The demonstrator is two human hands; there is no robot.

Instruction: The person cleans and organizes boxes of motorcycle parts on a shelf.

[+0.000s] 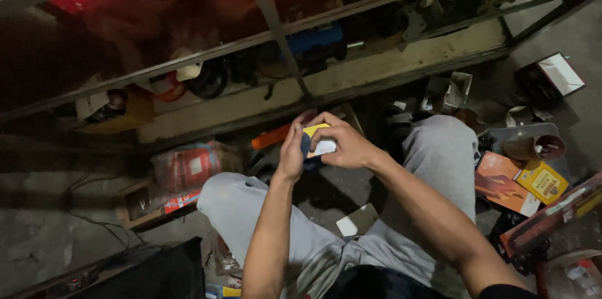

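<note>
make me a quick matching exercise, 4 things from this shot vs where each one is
Things:
1. small yellow and blue box
2. orange packet
3. open white-lined box
4. blue item

Places:
A. on the rack shelf behind the bars
B. floor, far right near the top
C. between left hand and right hand
D. floor beside the right knee

Pairs: 1-C, 2-D, 3-B, 4-A
</note>
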